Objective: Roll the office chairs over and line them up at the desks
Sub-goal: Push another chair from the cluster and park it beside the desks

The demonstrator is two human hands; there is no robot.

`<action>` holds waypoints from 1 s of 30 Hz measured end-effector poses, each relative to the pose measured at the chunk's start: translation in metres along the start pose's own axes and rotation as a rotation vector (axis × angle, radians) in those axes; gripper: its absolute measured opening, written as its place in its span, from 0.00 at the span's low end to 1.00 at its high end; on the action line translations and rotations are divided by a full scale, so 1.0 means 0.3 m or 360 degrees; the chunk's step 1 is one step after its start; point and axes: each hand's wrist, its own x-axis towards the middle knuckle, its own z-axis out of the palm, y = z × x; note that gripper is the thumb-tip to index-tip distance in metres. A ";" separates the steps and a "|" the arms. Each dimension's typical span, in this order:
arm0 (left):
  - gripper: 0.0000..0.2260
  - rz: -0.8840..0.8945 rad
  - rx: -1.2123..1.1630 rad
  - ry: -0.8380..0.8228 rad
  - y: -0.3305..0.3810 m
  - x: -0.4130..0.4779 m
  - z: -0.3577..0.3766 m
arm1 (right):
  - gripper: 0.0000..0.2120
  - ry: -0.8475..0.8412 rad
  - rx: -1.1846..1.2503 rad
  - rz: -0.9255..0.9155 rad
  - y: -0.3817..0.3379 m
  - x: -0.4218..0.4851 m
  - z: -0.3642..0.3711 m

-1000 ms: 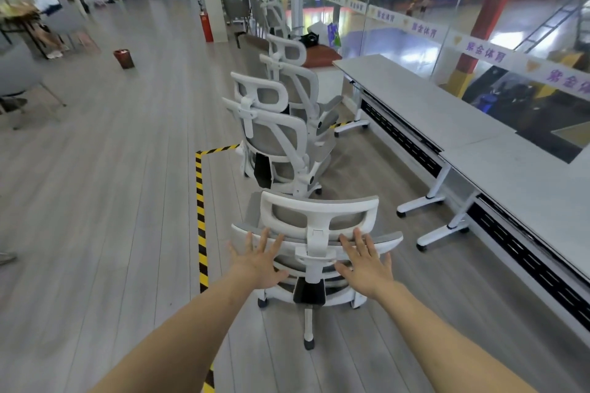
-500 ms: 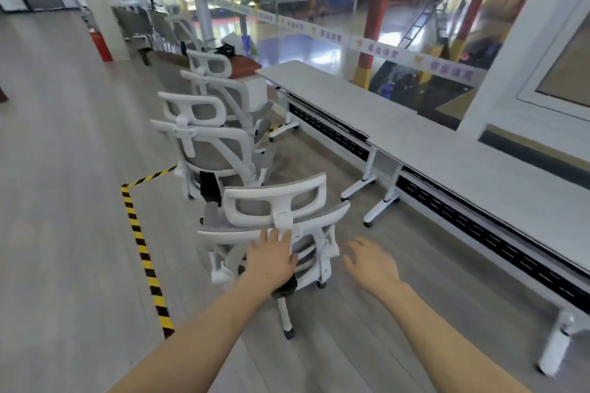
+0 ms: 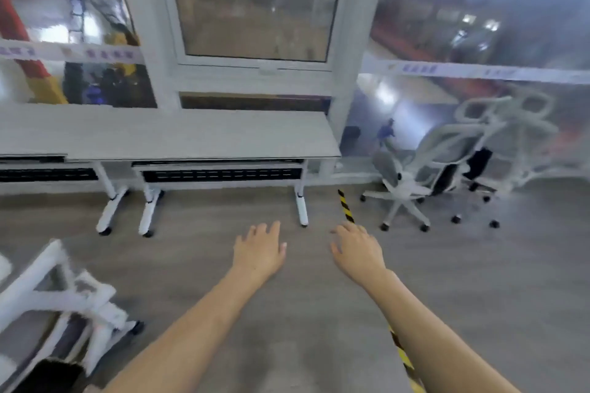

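Glass (image 3: pixel 255 3) fills the far wall, and grey plank floor (image 3: pixel 287 313) spreads from it toward the camera. Along the glass runs a long pale surface (image 3: pixel 178 137) on white wheeled legs, with the end of a second surface (image 3: pixel 28 150) meeting it at the left edge. A pair of white chairs (image 3: pixel 408 185) stands close together past the right end of the long surface, on the far side of the striped tape (image 3: pixel 346 207) on the floor — blurred, and not tucked in at any desk. A third chair (image 3: pixel 60 290) sits at the lower left, cut off by the frame and well apart from the desks. The left hand (image 3: pixel 258 252) and the right hand (image 3: pixel 359 252) reach forward over bare floor, palms down, fingers loosely spread, holding nothing and touching no chair. As I judge it, the lining-up is far from finished in this stretch: no chair stands in front of the long surface, so at least the pair by the tape — and perhaps the near one — would need rolling in and squaring up.
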 end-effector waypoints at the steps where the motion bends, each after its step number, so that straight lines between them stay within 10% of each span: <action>1: 0.25 0.0100 0.0013 0.0001 0.128 0.037 0.003 | 0.17 0.0024 0.0015 0.0101 0.117 -0.033 -0.027; 15: 0.24 0.0772 0.0108 0.0028 1.681 0.430 0.259 | 0.16 0.0289 0.0016 0.0779 1.598 -0.353 -0.275; 30: 0.23 0.0691 0.0108 0.0088 2.314 1.314 0.276 | 0.16 0.0257 -0.0052 0.0672 2.442 0.378 -0.417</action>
